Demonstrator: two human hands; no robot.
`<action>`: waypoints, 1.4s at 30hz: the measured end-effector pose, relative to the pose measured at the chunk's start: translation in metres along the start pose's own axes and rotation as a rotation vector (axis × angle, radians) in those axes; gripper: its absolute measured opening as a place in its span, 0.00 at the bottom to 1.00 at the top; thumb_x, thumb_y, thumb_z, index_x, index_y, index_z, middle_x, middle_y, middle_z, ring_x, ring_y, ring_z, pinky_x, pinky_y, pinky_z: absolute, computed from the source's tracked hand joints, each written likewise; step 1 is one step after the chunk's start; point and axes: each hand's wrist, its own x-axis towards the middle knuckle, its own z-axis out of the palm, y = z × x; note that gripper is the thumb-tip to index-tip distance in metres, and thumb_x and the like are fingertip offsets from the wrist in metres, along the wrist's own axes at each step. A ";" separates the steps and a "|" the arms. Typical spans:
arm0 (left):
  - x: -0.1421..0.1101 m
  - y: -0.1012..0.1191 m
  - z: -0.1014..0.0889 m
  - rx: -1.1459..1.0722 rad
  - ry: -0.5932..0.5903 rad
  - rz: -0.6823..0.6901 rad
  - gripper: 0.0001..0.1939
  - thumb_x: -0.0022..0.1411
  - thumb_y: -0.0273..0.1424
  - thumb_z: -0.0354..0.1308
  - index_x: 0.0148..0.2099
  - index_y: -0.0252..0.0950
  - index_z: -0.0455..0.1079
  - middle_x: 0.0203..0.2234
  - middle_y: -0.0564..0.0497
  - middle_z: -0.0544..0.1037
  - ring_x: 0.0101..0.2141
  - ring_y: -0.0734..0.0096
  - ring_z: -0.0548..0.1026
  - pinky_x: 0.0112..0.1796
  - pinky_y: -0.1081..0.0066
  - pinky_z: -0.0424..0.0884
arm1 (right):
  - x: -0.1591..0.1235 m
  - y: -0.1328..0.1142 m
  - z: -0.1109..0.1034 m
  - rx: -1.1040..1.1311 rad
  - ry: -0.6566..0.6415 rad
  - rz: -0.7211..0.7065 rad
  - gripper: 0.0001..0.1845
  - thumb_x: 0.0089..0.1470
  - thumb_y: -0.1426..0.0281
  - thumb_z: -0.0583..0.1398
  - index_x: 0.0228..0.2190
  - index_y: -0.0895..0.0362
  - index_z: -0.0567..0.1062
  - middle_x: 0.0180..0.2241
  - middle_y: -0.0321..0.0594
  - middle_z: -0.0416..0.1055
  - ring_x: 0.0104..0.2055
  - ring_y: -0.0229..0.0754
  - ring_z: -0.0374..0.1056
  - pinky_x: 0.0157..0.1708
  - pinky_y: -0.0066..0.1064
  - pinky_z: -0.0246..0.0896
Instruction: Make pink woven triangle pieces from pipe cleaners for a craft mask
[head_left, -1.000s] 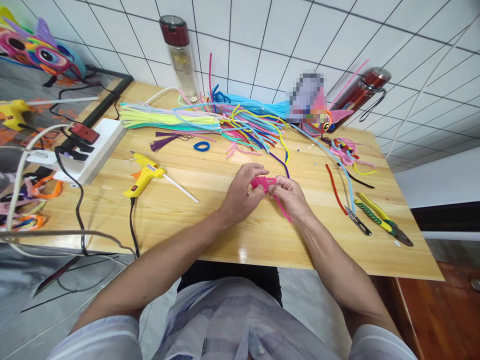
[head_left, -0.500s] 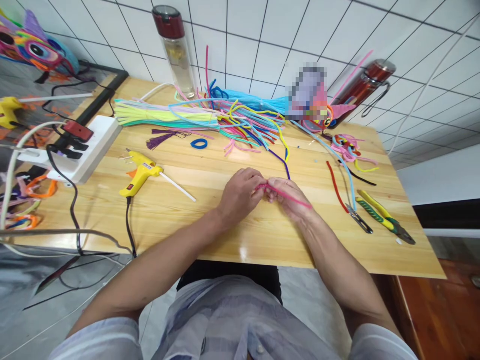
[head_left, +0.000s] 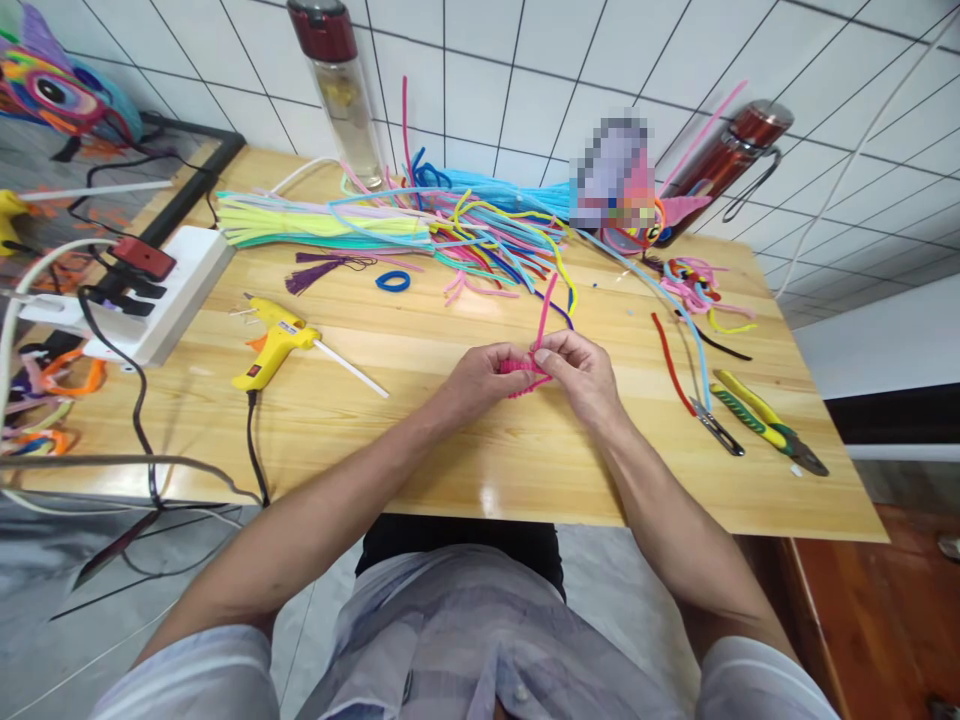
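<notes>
Over the middle of the wooden table, my left hand point(head_left: 484, 378) pinches a pink pipe cleaner point(head_left: 547, 312) whose lower part is wound into a tight coil. My right hand point(head_left: 587, 372) grips the same piece at the coil's right end, thumb and forefinger closed on it. One loose end sticks up above the fingers. Part of the coil is hidden by my fingers. Just behind my hands, the end of a dark blue pipe cleaner point(head_left: 553, 308) lies on the table.
To the left are a yellow glue gun point(head_left: 276, 345), a white power strip point(head_left: 176, 290) and cables. Bundled pipe cleaners point(head_left: 322, 222) lie at the back beside a glass bottle point(head_left: 341, 110). Pliers point(head_left: 765, 425), small snips point(head_left: 716, 428) and a red flask point(head_left: 731, 165) are on the right.
The pink pipe cleaner's loose end has swung from lying across my right hand to pointing upward. My right hand has turned, and the coil now shows between my hands.
</notes>
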 end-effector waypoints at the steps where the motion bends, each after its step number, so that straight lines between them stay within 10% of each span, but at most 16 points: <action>1: 0.000 0.000 0.000 -0.002 0.001 -0.003 0.19 0.52 0.44 0.75 0.38 0.35 0.80 0.24 0.56 0.75 0.27 0.75 0.66 0.32 0.71 0.62 | 0.000 0.000 0.000 -0.001 -0.001 0.004 0.15 0.50 0.57 0.75 0.31 0.52 0.81 0.27 0.34 0.77 0.29 0.40 0.70 0.34 0.34 0.68; 25: -0.001 -0.002 0.000 0.117 0.012 0.050 0.16 0.56 0.45 0.69 0.33 0.37 0.78 0.23 0.56 0.70 0.27 0.73 0.63 0.32 0.70 0.59 | -0.003 -0.003 0.004 -0.075 0.049 -0.065 0.21 0.51 0.50 0.75 0.28 0.52 0.79 0.24 0.32 0.73 0.26 0.38 0.64 0.30 0.33 0.63; 42: 0.004 0.001 -0.001 -0.077 0.193 0.182 0.11 0.55 0.39 0.69 0.34 0.36 0.78 0.25 0.53 0.79 0.27 0.72 0.73 0.34 0.70 0.69 | -0.012 -0.013 -0.003 -0.435 -0.036 -0.546 0.07 0.63 0.59 0.70 0.34 0.45 0.87 0.38 0.43 0.86 0.43 0.53 0.79 0.54 0.53 0.72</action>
